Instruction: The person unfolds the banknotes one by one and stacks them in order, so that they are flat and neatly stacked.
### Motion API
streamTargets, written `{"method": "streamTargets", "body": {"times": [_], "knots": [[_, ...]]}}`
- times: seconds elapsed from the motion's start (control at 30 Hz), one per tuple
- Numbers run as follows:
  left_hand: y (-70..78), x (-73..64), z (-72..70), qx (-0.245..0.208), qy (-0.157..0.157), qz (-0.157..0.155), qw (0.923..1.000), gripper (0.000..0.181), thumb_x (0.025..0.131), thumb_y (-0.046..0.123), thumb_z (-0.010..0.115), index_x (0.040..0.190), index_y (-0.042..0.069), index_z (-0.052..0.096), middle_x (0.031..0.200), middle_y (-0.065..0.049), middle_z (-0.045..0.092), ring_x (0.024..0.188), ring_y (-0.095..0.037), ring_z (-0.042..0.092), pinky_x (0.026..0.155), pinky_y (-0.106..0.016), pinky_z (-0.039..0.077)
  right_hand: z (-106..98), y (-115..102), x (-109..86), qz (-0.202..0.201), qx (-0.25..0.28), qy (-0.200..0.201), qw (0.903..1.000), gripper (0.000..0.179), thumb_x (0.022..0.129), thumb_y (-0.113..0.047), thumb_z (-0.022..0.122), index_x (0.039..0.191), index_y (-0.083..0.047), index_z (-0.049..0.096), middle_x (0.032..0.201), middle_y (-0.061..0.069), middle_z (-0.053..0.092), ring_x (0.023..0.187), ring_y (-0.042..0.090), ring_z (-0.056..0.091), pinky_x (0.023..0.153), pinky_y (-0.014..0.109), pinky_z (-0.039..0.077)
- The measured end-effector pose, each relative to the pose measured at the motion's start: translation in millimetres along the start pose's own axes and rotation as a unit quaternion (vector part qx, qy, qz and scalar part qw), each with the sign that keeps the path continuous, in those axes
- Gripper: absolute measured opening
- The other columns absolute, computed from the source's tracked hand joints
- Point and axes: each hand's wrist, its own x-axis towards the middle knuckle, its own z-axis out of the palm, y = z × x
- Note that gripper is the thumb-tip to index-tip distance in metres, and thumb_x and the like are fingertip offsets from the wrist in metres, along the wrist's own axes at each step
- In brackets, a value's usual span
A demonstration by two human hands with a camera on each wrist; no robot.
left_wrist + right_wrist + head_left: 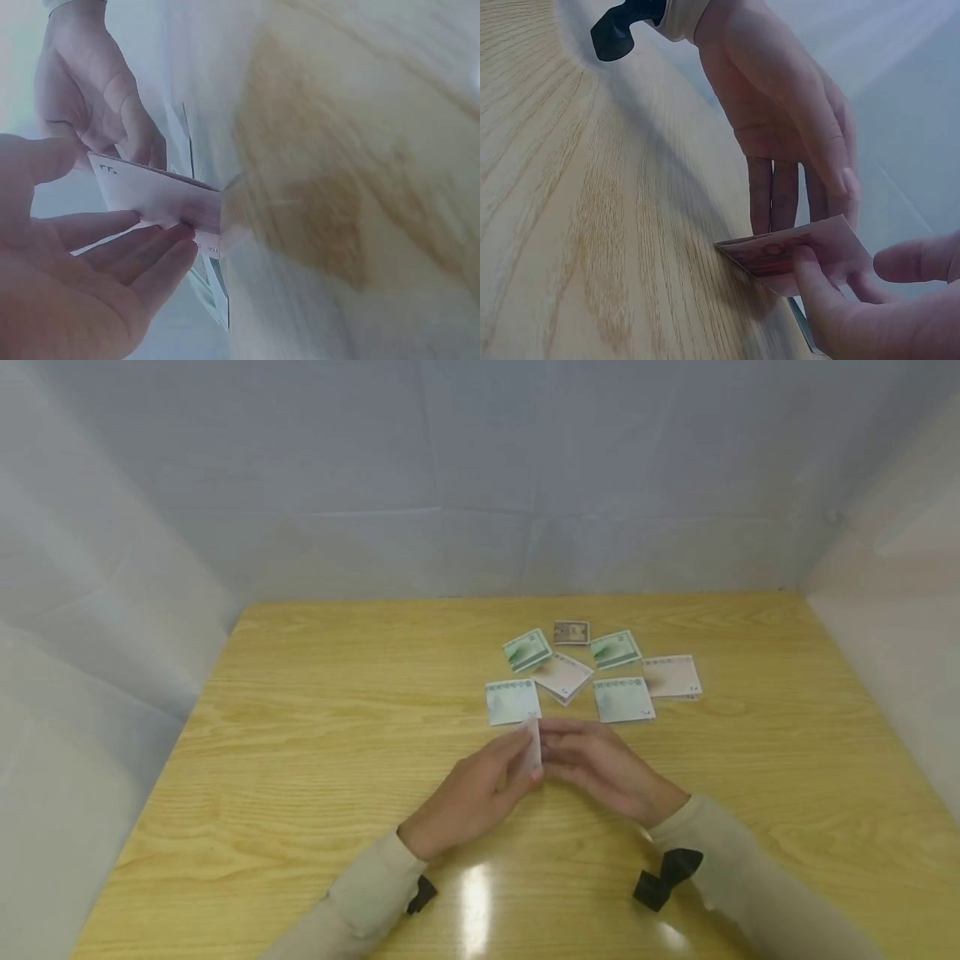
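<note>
A pale pink folded banknote [150, 191] stands on edge on the table between the two hands. My left hand [472, 793] lays straight fingers [161, 251] against one face of it, the thumb close by the top corner. From the other side my right hand [600, 768] touches it, one fingertip [804, 259] on its reddish printed face. The right thumb [907, 262] stays off the paper. In the right wrist view the note's two layers part slightly at the lower left end. Behind it the left hand [780, 112] reaches down, its fingertips hidden by the note.
Beyond the hands lie other folded notes: pale green ones [513, 702] [626, 700], darker green ones [528, 649] [617, 649], pinkish ones [564, 677] [672, 677] and a small brown one [572, 632]. White sheeting [480, 477] encloses the wooden table [300, 760] on three sides.
</note>
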Motion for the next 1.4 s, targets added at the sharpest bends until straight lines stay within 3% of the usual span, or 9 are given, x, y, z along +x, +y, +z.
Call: {"method": "streamTargets", "body": {"times": [0.13,0.3,0.6,0.87,1.1,1.4], "knots": [[1.2,2.0,-2.8,-0.060,0.010,-0.021,0.9979,0.059,0.107,0.041,0.050,0.157,0.014,0.036,0.158,-0.002,0.040,0.137,-0.017,0.048,0.112,-0.034,0.043,2.2,-1.1,-2.3,-0.001,0.007,0.004,1.0000,0.050,0.102,0.001,0.047,0.151,0.004,0.038,0.153,0.021,0.043,0.135,0.033,0.051,0.109,0.040,0.047],[3.8,4.7,-5.6,-0.141,0.034,-0.054,0.9880,0.051,0.106,0.041,0.052,0.149,0.014,0.050,0.149,-0.003,0.052,0.120,-0.017,0.064,0.099,-0.031,0.054,5.6,-2.5,-3.4,-0.002,-0.004,0.013,0.9999,0.052,0.102,0.000,0.050,0.152,0.001,0.038,0.154,0.018,0.042,0.136,0.030,0.050,0.109,0.038,0.047],[4.2,13.1,-8.5,-0.197,0.102,-0.073,0.9723,0.042,0.103,0.037,0.061,0.130,0.006,0.067,0.135,-0.012,0.064,0.107,-0.026,0.071,0.089,-0.035,0.060,8.3,-2.4,-2.7,-0.032,-0.076,0.007,0.9966,0.053,0.105,-0.010,0.055,0.153,0.002,0.038,0.155,0.018,0.042,0.136,0.029,0.050,0.108,0.038,0.048],[5.6,16.3,-8.5,-0.289,0.133,-0.102,0.9424,0.037,0.094,0.037,0.074,0.117,0.008,0.074,0.125,-0.009,0.070,0.100,-0.020,0.073,0.084,-0.033,0.061,10.4,-2.4,-5.8,-0.067,-0.105,-0.006,0.9922,0.049,0.105,-0.011,0.055,0.149,0.006,0.041,0.156,0.020,0.040,0.135,0.030,0.051,0.108,0.037,0.047],[4.7,15.7,-10.3,-0.292,0.144,-0.110,0.9392,0.037,0.088,0.039,0.080,0.112,0.011,0.077,0.124,-0.007,0.070,0.101,-0.021,0.073,0.086,-0.035,0.061,13.7,-5.1,-8.2,-0.081,-0.118,0.002,0.9898,0.044,0.103,-0.011,0.059,0.143,0.005,0.051,0.154,0.016,0.045,0.131,0.029,0.055,0.106,0.036,0.049],[4.8,15.4,-12.5,-0.304,0.137,-0.094,0.9379,0.021,0.088,0.026,0.081,0.101,0.009,0.080,0.121,-0.004,0.072,0.107,-0.018,0.071,0.090,-0.032,0.059,16.5,-7.9,-7.5,-0.097,-0.129,0.026,0.9866,0.040,0.101,-0.018,0.064,0.135,0.004,0.059,0.143,0.014,0.057,0.126,0.029,0.060,0.104,0.044,0.051]]}}
